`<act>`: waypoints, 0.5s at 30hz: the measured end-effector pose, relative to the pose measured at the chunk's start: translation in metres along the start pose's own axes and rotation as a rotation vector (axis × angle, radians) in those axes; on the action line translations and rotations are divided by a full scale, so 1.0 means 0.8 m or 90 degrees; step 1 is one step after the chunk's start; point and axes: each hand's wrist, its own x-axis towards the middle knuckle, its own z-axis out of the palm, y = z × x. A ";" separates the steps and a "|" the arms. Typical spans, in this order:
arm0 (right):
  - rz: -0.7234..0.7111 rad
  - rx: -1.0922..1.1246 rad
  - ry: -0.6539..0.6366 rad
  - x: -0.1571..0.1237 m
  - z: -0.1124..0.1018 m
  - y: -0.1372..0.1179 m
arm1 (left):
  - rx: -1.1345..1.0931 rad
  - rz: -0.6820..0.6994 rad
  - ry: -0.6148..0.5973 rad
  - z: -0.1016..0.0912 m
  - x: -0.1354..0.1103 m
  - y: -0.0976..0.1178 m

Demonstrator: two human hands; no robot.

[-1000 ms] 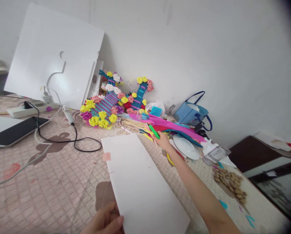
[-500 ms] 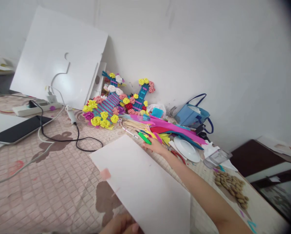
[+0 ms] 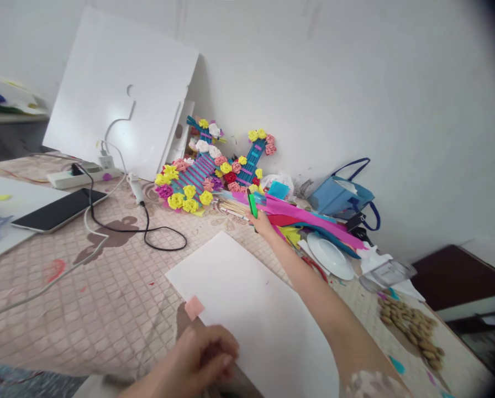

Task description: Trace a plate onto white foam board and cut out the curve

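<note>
A white foam sheet (image 3: pixel 247 298) lies on the patterned tablecloth in front of me, with a small pink scrap (image 3: pixel 194 307) at its near left edge. My left hand (image 3: pixel 198 359) is closed on the sheet's near edge at the bottom of the view. My right hand (image 3: pixel 263 224) reaches to the far side of the sheet and grips a green marker (image 3: pixel 252 203), held upright beside a pile of coloured foam sheets (image 3: pixel 301 218).
A stick-and-paper-flower craft (image 3: pixel 206 177) stands by the wall. Beside it are a white board (image 3: pixel 119 94), a power strip (image 3: pixel 82 176) with cables, a tablet (image 3: pixel 59 210), a white plate (image 3: pixel 330 255), a blue bag (image 3: pixel 342 196) and peanuts (image 3: pixel 413 329).
My right hand picked up the green marker from the pile and now holds it upright. The white sheet turned and slid toward me; my left hand moved up over its near edge.
</note>
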 end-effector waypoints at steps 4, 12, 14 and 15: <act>0.029 0.042 -0.028 -0.042 -0.016 0.000 | 0.300 0.096 0.201 -0.040 0.007 -0.012; 0.048 0.095 -0.072 -0.137 -0.040 -0.011 | 0.478 0.080 0.272 -0.075 0.017 -0.028; 0.062 0.122 -0.073 -0.153 -0.044 -0.014 | 0.460 0.065 0.236 -0.076 0.016 -0.023; 0.073 0.134 -0.072 -0.160 -0.046 -0.016 | 0.451 0.067 0.224 -0.077 0.015 -0.020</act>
